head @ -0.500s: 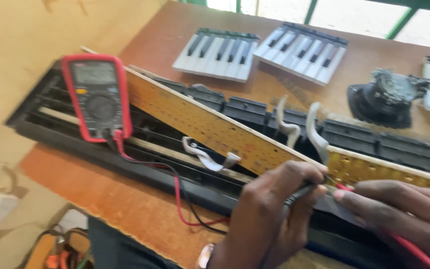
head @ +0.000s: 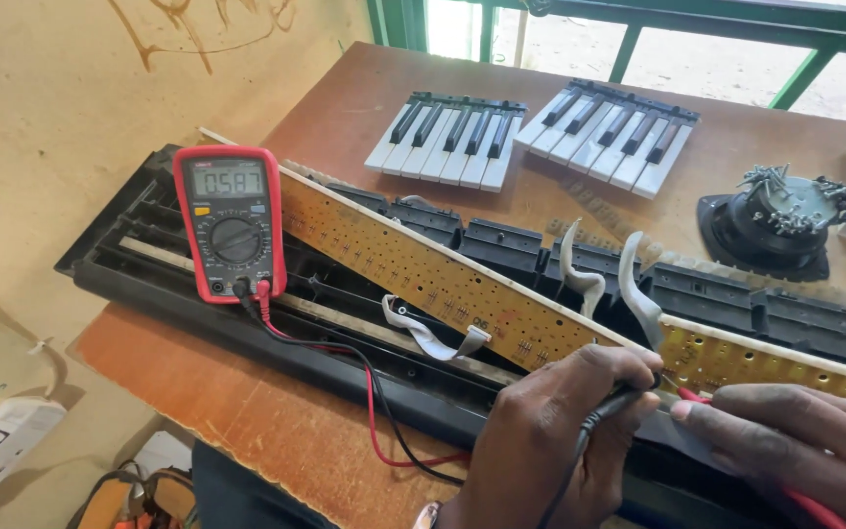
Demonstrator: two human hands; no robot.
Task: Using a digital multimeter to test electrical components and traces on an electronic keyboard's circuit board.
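Left hand (head: pixel 550 441) grips the black probe (head: pixel 604 416), right hand (head: pixel 785 436) the red probe (head: pixel 694 396); hold both tips steady on the circuit board (head: pixel 423 269).

Two bare hands enter from the bottom right of the view, close together. The left hand (head: pixel 550 441) is curled into a loose fist, knuckles up, thumb and forefinger pinched at its upper right. The right hand (head: pixel 785 441) lies flatter, palm down, fingers extended leftward, fingertips (head: pixel 687 409) nearly meeting the left hand's pinch. Only the left wrist shows at the lower edge.
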